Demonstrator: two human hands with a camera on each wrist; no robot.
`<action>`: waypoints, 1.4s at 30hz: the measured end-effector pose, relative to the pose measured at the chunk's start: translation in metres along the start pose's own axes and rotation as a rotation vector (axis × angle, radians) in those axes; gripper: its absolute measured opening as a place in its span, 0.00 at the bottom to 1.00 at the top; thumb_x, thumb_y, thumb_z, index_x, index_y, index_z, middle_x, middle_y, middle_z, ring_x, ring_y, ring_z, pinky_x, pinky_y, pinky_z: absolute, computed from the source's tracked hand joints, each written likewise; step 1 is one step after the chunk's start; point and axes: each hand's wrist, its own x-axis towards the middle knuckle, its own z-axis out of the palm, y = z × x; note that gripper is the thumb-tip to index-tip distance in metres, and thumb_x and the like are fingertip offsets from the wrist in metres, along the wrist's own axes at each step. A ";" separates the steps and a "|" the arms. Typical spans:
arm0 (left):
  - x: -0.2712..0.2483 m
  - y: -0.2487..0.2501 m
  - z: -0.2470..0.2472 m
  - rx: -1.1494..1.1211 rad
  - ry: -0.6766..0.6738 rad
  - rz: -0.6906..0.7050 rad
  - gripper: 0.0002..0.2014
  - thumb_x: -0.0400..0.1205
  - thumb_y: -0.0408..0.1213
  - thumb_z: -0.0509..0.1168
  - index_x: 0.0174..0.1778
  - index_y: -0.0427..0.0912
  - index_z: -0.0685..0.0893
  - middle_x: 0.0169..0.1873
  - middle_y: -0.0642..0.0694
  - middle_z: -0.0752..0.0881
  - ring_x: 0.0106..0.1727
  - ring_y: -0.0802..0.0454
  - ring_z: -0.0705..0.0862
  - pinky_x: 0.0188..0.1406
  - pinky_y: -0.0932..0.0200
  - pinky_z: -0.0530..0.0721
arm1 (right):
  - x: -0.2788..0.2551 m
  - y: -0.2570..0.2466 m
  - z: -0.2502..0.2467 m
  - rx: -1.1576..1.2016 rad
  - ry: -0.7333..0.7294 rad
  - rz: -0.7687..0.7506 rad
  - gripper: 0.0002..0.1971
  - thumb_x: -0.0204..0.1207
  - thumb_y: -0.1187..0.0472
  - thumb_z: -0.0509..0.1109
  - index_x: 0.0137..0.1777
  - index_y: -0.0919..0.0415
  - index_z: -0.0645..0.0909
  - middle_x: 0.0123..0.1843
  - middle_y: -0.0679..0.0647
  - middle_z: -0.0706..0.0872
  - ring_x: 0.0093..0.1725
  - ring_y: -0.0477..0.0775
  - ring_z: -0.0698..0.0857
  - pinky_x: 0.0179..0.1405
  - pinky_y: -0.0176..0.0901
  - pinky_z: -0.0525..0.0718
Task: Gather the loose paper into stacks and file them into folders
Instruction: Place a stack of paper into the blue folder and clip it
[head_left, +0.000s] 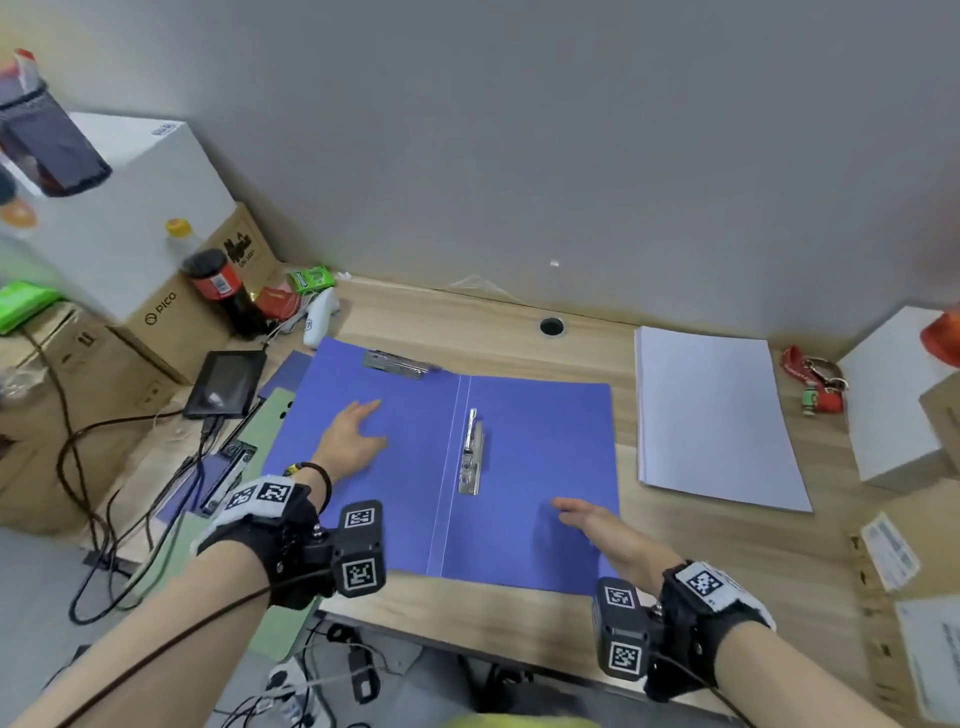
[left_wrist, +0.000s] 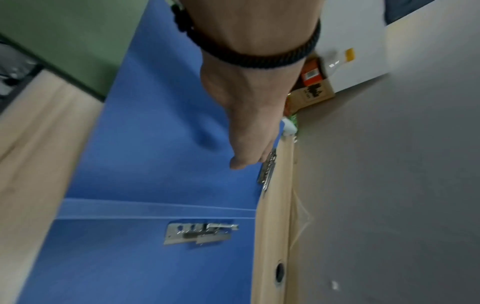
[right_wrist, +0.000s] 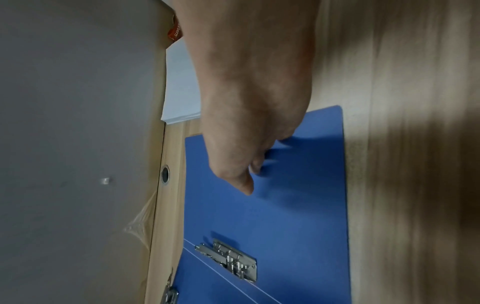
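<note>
A blue folder (head_left: 535, 447) lies spread open in the middle of the wooden desk, with a metal clamp (head_left: 471, 451) beside its spine and a second clip (head_left: 397, 362) at its far left edge. My left hand (head_left: 353, 434) rests flat on the left flap (left_wrist: 145, 133), fingers relaxed. Over the near right corner of the right flap (right_wrist: 298, 205), my right hand (head_left: 597, 522) hovers with straight fingers and holds nothing. A neat stack of white paper (head_left: 714, 415) lies on the desk right of the folder.
A green folder (head_left: 270, 415) and another blue one peek out under the open folder's left side. A tablet (head_left: 224, 383), cables, a cola bottle (head_left: 221, 286) and cardboard boxes crowd the left. White boxes (head_left: 893, 395) and a red lanyard (head_left: 810, 379) stand at the right. A cable hole (head_left: 551, 327) sits near the wall.
</note>
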 end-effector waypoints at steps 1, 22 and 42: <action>0.000 -0.002 0.015 -0.036 -0.118 -0.026 0.32 0.82 0.32 0.66 0.82 0.45 0.64 0.82 0.44 0.62 0.83 0.46 0.61 0.77 0.50 0.64 | 0.000 0.002 0.002 -0.033 0.001 -0.011 0.21 0.85 0.60 0.58 0.78 0.51 0.70 0.81 0.49 0.66 0.81 0.49 0.60 0.73 0.40 0.61; 0.041 0.003 0.091 0.231 -0.393 -0.077 0.33 0.85 0.41 0.63 0.84 0.55 0.56 0.85 0.47 0.40 0.85 0.47 0.34 0.82 0.43 0.47 | 0.031 0.007 -0.018 -0.048 -0.052 -0.018 0.22 0.85 0.58 0.56 0.78 0.45 0.70 0.86 0.43 0.39 0.81 0.47 0.25 0.84 0.58 0.40; 0.016 0.171 0.254 -0.282 -0.410 0.208 0.19 0.85 0.29 0.55 0.73 0.41 0.74 0.50 0.49 0.82 0.42 0.49 0.81 0.48 0.50 0.82 | -0.019 0.063 -0.161 0.488 0.845 -0.111 0.10 0.81 0.67 0.62 0.54 0.55 0.83 0.49 0.47 0.83 0.46 0.45 0.81 0.37 0.29 0.75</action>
